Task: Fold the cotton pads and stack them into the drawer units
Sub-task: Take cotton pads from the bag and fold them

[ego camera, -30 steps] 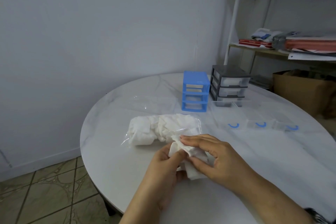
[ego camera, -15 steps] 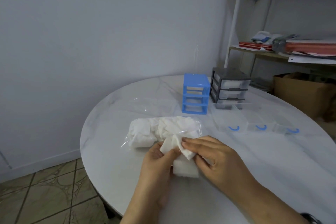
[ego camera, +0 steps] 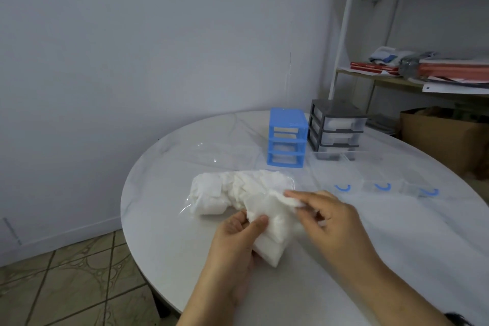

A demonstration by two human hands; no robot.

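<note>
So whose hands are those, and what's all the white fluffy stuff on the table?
There is no machine here. A person wears a camera on their head, so you see their own two hands from above. The left hand and the right hand both pinch one white cotton pad over a round white table. Behind it lies a clear bag of more pads. Farther back stand a blue drawer unit with its slots empty and a grey drawer unit. Three clear drawers with blue handles lie on the table to the right.
</note>
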